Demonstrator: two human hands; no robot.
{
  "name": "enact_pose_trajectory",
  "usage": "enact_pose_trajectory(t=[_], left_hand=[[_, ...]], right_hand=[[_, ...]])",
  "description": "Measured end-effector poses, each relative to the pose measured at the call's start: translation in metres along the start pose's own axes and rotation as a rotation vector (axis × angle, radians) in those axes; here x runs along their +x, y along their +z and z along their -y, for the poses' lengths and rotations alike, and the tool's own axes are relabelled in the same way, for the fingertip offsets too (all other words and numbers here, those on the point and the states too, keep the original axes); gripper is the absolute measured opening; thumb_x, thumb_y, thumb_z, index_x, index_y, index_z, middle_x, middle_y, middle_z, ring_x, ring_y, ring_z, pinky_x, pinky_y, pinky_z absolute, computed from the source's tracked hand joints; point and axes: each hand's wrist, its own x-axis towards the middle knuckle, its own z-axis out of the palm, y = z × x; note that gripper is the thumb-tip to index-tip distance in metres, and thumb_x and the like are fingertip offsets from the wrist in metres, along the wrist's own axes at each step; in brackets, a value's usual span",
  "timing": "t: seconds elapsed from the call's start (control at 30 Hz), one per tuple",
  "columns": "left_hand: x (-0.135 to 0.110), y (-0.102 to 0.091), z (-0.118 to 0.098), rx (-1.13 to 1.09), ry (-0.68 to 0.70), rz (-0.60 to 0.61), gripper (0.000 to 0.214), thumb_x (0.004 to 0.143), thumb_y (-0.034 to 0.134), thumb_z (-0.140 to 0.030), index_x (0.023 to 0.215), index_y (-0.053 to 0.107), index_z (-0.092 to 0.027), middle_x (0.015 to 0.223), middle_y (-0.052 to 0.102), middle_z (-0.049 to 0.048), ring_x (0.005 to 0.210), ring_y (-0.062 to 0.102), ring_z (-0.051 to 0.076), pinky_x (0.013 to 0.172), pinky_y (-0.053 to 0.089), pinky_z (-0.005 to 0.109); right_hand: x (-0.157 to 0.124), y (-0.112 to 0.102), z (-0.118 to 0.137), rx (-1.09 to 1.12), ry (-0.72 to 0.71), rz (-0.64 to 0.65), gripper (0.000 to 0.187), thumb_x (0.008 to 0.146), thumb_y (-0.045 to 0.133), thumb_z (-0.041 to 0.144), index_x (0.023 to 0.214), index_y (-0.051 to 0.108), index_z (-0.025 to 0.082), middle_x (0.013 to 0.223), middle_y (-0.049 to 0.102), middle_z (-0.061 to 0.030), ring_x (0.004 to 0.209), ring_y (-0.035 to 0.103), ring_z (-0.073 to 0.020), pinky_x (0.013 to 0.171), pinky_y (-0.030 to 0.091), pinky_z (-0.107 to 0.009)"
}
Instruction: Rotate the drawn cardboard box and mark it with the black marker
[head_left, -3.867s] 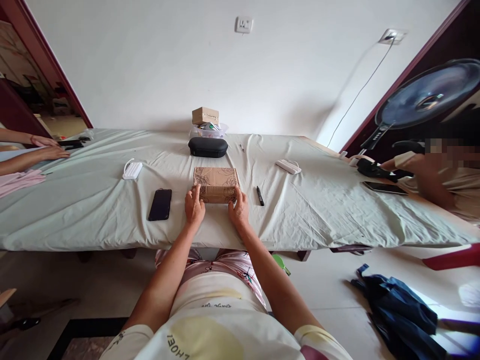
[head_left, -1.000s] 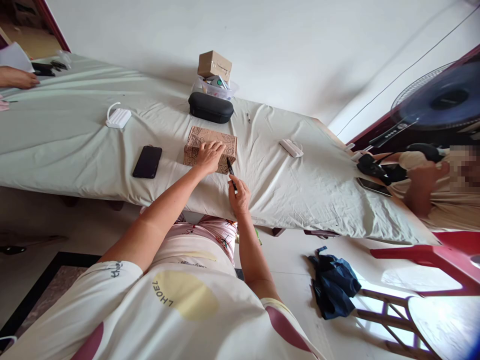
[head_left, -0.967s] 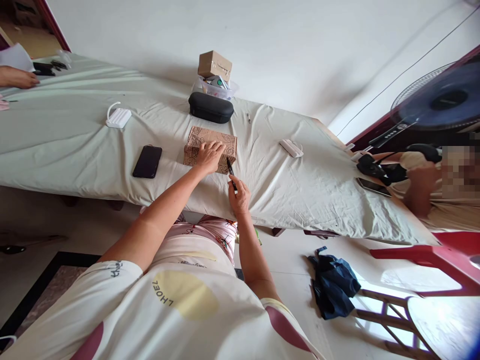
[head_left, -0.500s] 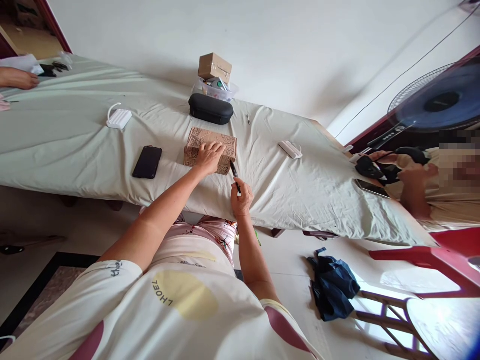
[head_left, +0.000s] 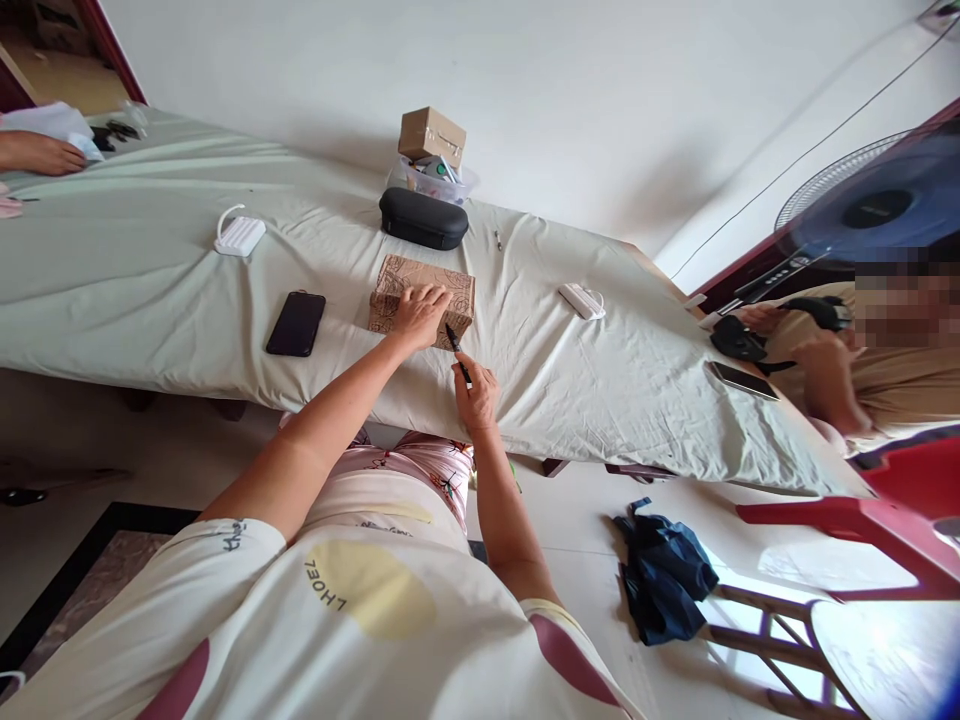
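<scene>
- Your left hand (head_left: 421, 315) lies over the top of the patterned cardboard box (head_left: 420, 268), its grip laid out flat instead of closed around it.
- Your right hand (head_left: 476, 392) has its grip pinching the black marker (head_left: 453, 340), which points away from you at the box's near side; you cannot tell whether the tip touches.
- The box sits on the cloth-covered tabletop (head_left: 555, 390) in front of you, between the dark phone (head_left: 296, 323) on your left and the white device (head_left: 582, 300) farther to your right.
- Beyond the box, just apart from it, rests the black case (head_left: 424, 219).
</scene>
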Motion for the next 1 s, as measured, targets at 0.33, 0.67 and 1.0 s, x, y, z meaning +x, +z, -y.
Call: enact_pose_trajectory(t=[0.33, 0.67, 1.0], left_hand=[[-0.0005, -0.0012, -0.0004, -0.006, -0.005, 0.027, 0.069, 0.087, 0.050, -0.007, 0.154, 0.045, -0.023, 0.161, 0.047, 0.0132, 0.150, 0.039, 0.031, 0.120, 0.029, 0.056], [-0.0038, -0.0076, -0.0059, 0.032, -0.007, 0.028, 0.060, 0.091, 0.043, -0.006, 0.150, 0.048, -0.017, 0.161, 0.049, 0.0125, 0.148, 0.039, 0.031, 0.118, 0.031, 0.055], [-0.0032, -0.0032, -0.0031, -0.002, -0.010, 0.010, 0.069, 0.086, 0.047, -0.007, 0.154, 0.046, -0.022, 0.160, 0.050, 0.0124, 0.149, 0.039, 0.030, 0.122, 0.028, 0.056]], right_hand=[[0.0027, -0.0043, 0.0025, 0.068, -0.043, -0.025, 0.032, 0.108, 0.044, 0.033, 0.122, 0.071, 0.021, 0.105, 0.079, -0.0104, 0.095, 0.073, -0.0206, 0.089, 0.055, -0.034], [-0.0023, -0.0037, 0.0027, -0.075, 0.092, -0.096, 0.033, 0.105, 0.044, 0.032, 0.116, 0.073, 0.020, 0.095, 0.080, -0.0072, 0.087, 0.074, -0.0198, 0.087, 0.052, -0.034], [0.0026, -0.0036, 0.0041, -0.030, -0.030, 0.003, 0.034, 0.105, 0.044, 0.030, 0.119, 0.073, 0.021, 0.099, 0.080, -0.0091, 0.092, 0.073, -0.0199, 0.087, 0.050, -0.034]])
